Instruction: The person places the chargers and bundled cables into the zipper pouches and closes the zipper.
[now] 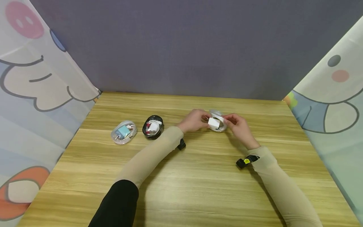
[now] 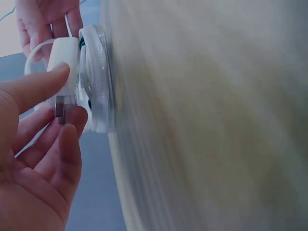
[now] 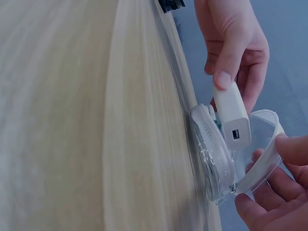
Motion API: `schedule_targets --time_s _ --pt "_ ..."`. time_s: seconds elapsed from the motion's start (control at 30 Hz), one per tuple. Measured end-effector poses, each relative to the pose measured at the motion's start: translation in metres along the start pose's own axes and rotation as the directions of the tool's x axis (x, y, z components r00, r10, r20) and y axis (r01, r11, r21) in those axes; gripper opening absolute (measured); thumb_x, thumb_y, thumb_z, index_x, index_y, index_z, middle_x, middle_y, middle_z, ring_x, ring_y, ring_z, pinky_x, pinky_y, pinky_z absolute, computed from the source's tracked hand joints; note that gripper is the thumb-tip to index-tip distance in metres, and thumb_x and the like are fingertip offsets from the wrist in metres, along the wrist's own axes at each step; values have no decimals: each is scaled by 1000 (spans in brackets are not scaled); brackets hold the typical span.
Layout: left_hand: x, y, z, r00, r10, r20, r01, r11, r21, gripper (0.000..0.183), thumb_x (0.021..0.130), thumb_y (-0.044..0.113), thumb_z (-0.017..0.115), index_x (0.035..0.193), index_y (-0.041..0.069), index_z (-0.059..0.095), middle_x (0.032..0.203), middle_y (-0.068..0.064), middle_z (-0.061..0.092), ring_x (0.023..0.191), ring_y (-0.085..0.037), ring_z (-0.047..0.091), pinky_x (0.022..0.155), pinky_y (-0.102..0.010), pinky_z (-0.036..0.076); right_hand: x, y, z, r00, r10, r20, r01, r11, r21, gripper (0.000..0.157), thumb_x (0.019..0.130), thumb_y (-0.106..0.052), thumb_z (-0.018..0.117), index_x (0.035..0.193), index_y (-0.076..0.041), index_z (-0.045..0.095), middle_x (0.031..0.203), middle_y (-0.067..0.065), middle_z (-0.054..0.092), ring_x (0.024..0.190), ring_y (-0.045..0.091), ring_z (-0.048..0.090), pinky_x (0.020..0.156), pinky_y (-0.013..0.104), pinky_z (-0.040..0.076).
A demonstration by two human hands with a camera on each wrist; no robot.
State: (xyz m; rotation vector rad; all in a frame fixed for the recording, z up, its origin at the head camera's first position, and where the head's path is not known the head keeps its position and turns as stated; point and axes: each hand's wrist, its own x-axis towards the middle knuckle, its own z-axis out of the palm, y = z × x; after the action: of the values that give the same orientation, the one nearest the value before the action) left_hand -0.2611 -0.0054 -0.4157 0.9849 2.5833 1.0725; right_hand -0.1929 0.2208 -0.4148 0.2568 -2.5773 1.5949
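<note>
At the far middle of the table, my left hand (image 1: 195, 121) pinches a white USB charger (image 1: 214, 123) between thumb and fingers. Its metal prongs (image 2: 59, 107) point back toward the left palm, and its USB port (image 3: 236, 134) shows in the right wrist view. The charger is over a round clear zip case (image 3: 211, 151) with white trim, which stands unzipped on the table. Thumb and fingers of my right hand (image 1: 239, 128) hold the raised clear lid (image 3: 263, 168) by its edge. A white cable (image 3: 210, 111) appears inside the case.
To the left lie two more round cases: a clear one (image 1: 115, 137) with a light-blue charger and cable, and a black-rimmed one (image 1: 153, 136) with a white charger and cable. A grey panel (image 1: 193, 47) rises behind the wooden table (image 1: 198, 186), with printed curtains (image 1: 334, 104) at both sides.
</note>
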Motion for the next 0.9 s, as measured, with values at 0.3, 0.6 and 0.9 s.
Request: schedule_targets --time_s 0.3,0.6,0.9 --pt "11 -1 5 1000 -28 -12 28 999 18 40 87 18 79 125 13 70 114 0 71 98 -8 63 85 -23 48 1 4 -2 997 82 11 -82 993 86 29 102 -13 57 120 9 59 119 23 62 105 23 58 83 17 47" --pt "13 0 5 997 -80 -9 80 997 -17 36 89 18 77 124 15 70 109 0 70 93 -10 63 70 -22 51 0 3 -3 994 101 32 -104 988 110 30 102 -12 57 122 10 57 122 24 60 110 30 57 84 19 47" --pt "9 -1 3 985 -153 -83 144 983 -113 16 89 15 76 102 16 67 112 -2 67 83 -11 66 61 -24 53 0 3 -3 996 77 54 -82 992 99 26 101 -8 57 119 11 57 123 24 60 108 22 57 87 19 46"
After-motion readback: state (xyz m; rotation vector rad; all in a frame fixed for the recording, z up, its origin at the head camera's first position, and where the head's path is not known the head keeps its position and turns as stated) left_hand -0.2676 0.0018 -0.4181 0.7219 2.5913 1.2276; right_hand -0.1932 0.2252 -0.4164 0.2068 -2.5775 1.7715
